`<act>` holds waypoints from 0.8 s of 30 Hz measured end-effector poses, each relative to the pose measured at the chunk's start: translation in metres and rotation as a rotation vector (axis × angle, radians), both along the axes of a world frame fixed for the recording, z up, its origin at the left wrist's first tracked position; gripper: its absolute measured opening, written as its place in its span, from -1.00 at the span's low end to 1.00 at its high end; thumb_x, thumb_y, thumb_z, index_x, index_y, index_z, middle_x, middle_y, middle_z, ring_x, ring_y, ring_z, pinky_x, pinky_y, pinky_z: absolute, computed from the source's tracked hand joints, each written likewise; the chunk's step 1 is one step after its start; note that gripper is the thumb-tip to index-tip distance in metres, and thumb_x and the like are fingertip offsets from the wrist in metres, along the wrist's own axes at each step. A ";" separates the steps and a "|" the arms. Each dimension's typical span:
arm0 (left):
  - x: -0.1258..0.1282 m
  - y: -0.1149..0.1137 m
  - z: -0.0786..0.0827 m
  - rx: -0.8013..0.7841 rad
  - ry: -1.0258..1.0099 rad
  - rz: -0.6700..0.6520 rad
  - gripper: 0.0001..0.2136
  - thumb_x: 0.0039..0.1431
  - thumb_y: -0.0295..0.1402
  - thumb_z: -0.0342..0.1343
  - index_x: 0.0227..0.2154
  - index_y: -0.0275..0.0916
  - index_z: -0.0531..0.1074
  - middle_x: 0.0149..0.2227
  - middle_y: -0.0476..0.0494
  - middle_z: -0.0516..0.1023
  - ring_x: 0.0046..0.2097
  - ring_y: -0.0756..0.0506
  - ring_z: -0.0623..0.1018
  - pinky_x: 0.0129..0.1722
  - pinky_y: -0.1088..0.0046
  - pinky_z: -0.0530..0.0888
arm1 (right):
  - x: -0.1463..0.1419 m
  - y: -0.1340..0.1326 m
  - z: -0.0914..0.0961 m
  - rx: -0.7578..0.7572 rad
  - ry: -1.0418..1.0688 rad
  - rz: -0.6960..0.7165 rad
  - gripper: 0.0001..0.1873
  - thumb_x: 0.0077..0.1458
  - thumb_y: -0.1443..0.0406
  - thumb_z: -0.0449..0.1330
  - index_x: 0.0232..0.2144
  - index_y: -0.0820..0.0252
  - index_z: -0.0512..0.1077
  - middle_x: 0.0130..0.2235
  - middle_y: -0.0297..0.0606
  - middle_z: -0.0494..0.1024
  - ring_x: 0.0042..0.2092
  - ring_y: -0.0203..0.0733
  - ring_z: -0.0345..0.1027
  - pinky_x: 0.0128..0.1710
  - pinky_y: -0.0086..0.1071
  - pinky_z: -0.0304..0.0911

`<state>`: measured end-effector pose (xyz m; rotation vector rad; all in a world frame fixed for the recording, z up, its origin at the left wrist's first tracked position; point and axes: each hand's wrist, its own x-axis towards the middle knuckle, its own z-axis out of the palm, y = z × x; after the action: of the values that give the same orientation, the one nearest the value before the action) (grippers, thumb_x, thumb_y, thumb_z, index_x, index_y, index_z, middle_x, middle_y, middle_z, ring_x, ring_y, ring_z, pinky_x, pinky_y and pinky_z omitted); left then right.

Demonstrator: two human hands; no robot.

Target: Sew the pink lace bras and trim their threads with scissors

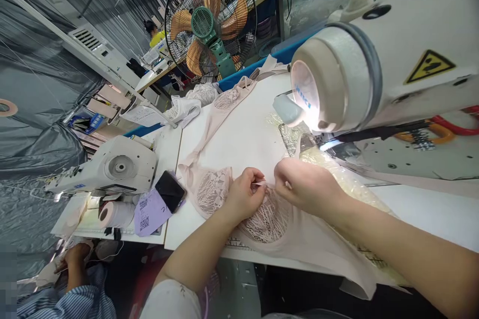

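A pale pink lace bra [270, 220] lies on the white sewing table, one cup in front of me and the other to the left. My left hand [245, 195] is closed over the bra's upper edge between the cups, thumb and fingers pinching the thin fabric. Close beside it, my right hand [305, 185] is curled with its fingertips at the same edge, gripping the fabric. A short pale strip shows between the two hands. Beyond them stands the sewing machine head [404, 60], its lit needle area just past my right hand. The fingertips of my right hand are partly hidden.
More joined bra pieces [228, 98] trail toward the back edge. At left are a black phone [170, 191], a purple paper [149, 212], a thread cone [117, 214] and another sewing machine [121, 164]. A large fan [209, 22] stands behind; a co-worker's arm [77, 264] shows lower left.
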<state>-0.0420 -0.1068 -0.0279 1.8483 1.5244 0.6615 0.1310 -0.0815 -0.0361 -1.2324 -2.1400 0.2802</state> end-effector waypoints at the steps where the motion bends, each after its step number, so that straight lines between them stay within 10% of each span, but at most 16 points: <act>1: -0.001 0.000 0.000 -0.003 0.005 0.002 -0.87 0.09 -0.43 0.04 -0.28 -0.20 0.23 -0.36 -0.03 0.44 -0.30 -0.02 0.48 -0.26 0.42 0.44 | 0.004 0.002 0.002 -0.021 0.038 -0.002 -0.83 0.00 0.34 -0.04 -0.57 0.18 0.27 -0.56 -0.32 0.33 -0.55 -0.33 0.14 -0.56 -0.45 -0.06; 9: -0.003 0.000 -0.004 -0.019 -0.066 -0.016 -0.86 0.10 -0.43 0.04 -0.27 -0.20 0.22 -0.37 -0.01 0.43 -0.31 0.00 0.48 -0.29 0.46 0.44 | 0.006 0.001 -0.003 -0.113 -0.206 0.213 -0.76 0.07 0.38 -0.01 -0.49 0.16 0.45 -0.47 -0.30 0.42 -0.49 -0.31 0.21 -0.56 -0.42 -0.13; 24: 0.001 -0.002 -0.004 0.003 0.003 -0.049 -0.86 0.09 -0.47 0.00 -0.27 -0.19 0.23 -0.32 -0.05 0.46 -0.26 -0.04 0.48 -0.26 0.41 0.43 | -0.012 -0.007 -0.008 -0.132 -0.135 0.082 -0.81 -0.05 0.37 -0.01 -0.64 0.21 0.30 -0.58 -0.28 0.31 -0.55 -0.32 0.10 -0.59 -0.38 -0.28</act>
<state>-0.0411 -0.1088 -0.0318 1.8835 1.4761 0.6386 0.1187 -0.0880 -0.0437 -1.2701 -2.3234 0.3892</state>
